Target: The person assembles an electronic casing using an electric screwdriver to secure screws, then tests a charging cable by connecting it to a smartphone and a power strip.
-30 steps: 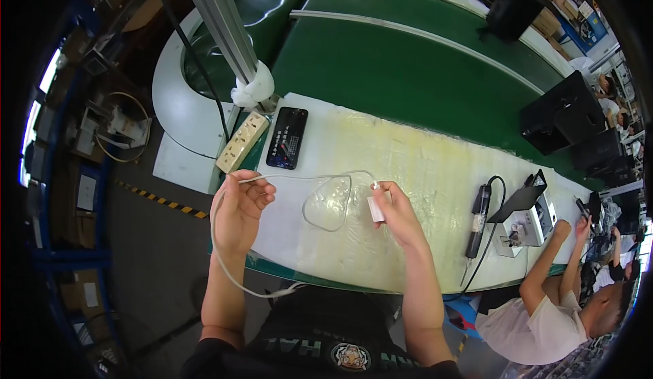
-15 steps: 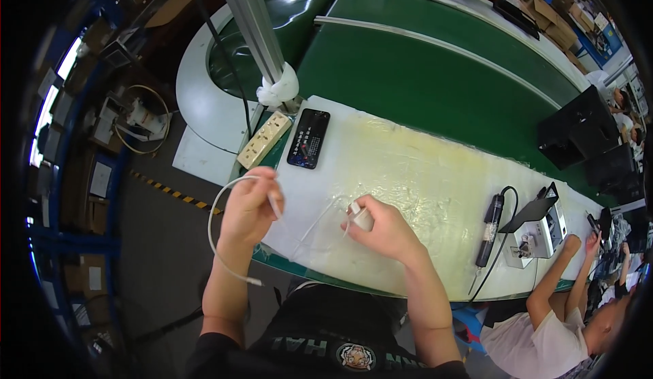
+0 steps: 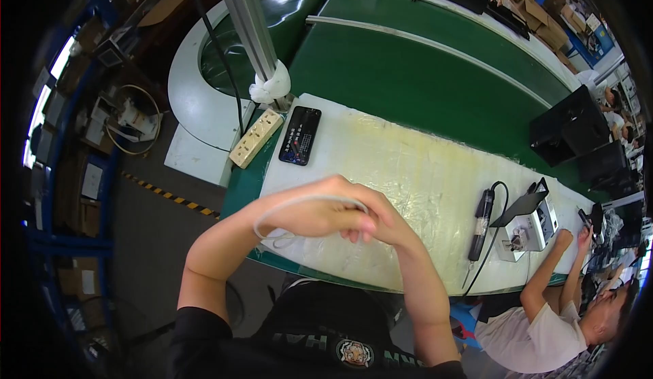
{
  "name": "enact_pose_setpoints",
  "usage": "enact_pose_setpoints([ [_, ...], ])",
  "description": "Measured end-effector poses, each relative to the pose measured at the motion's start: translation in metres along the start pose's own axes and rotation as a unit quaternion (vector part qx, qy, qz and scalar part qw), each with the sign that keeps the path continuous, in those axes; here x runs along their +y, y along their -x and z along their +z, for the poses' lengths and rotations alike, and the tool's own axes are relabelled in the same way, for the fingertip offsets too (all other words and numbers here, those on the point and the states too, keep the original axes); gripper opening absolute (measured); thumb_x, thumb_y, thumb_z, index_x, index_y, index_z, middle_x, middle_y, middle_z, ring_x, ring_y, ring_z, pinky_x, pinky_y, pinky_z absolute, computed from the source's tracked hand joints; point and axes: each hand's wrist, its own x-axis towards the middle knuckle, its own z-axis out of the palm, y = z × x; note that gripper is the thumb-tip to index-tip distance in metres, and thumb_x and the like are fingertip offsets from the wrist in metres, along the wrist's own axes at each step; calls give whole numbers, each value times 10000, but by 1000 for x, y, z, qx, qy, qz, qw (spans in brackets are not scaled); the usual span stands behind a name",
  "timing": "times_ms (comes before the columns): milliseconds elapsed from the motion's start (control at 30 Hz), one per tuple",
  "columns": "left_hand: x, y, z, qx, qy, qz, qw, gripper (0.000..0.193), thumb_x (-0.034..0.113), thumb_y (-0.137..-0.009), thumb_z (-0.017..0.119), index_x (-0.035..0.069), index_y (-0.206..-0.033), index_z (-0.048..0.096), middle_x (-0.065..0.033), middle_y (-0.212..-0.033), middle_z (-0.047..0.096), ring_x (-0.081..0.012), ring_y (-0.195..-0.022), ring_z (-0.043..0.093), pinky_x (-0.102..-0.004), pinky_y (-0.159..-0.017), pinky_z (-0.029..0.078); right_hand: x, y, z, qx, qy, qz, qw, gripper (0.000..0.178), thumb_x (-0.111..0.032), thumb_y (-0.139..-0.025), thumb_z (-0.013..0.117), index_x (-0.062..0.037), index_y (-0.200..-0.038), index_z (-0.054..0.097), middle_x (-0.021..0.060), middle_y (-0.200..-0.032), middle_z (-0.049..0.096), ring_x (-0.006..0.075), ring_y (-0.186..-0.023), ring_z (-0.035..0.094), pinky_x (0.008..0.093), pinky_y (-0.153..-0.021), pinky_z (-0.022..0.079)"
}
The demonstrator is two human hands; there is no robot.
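My hands meet over the near edge of the work table. My left hand [image 3: 309,217] reaches across with its fingers curled at my right hand, closed on a thin white cable [image 3: 303,197]. The cable arcs over the back of my left hand, and a loose loop hangs below my left wrist. My right hand [image 3: 381,210] is bent over from the right with its fingers closed. The white charger block that it gripped in the earlier frame is now hidden behind the hands.
A dark phone-like device [image 3: 300,135] lies beside a cream power strip [image 3: 256,138]. On the right are a black electric screwdriver [image 3: 481,226] and a white box-shaped device [image 3: 527,233]. A co-worker [image 3: 537,331] sits there. Beyond the table runs a green conveyor belt [image 3: 408,66].
My left hand has swung right, across to my right hand, carrying the cable. The hanging cable end and the charger block have gone out of sight. The view has shifted slightly.
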Motion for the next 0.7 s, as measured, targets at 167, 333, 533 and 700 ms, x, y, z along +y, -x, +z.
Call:
enact_pose_setpoints([
  [167, -21, -1, 32, -93, -284, 206, 932, 256, 14, -902, 590, -14, -1154, 627, -132, -899, 685, -248, -821, 657, -347, -735, 525, 26, -28, 18, 200, -133, 78, 968, 366, -307, -1028, 483, 30, -1150, 558, 155, -998, 677, 201, -907, 662, 316, -779, 520],
  [333, -54, 32, 37, -160, -294, 123, 934, 256, 89, -911, 585, -9, -1146, 609, -158, -936, 650, -329, -905, 613, -413, -782, 499, 49, -31, -4, 274, -288, -15, 918, 439, -400, -1032, 429, -7, -1172, 566, 196, -1105, 670, 182, -858, 636, 283, -684, 495],
  [533, -89, 83, 11, -154, -399, -80, 900, 270, 18, -862, 558, 12, -1123, 626, -180, -1023, 644, -358, -1029, 597, -444, -873, 482, 35, -13, -27, 387, -77, -150, 906, 310, -192, -968, 614, -19, -1222, 573, 143, -1192, 632, 162, -977, 609, 309, -842, 502],
  [700, -99, 94, 0, -86, -488, -116, 861, 288, 36, -868, 576, 9, -1152, 621, -159, -1062, 654, -351, -1083, 583, -395, -894, 486, 11, -4, -34, 449, 475, -233, 720, 417, -7, -799, 738, -18, -1182, 575, 124, -1240, 550, 264, -1107, 567, 346, -946, 471],
])
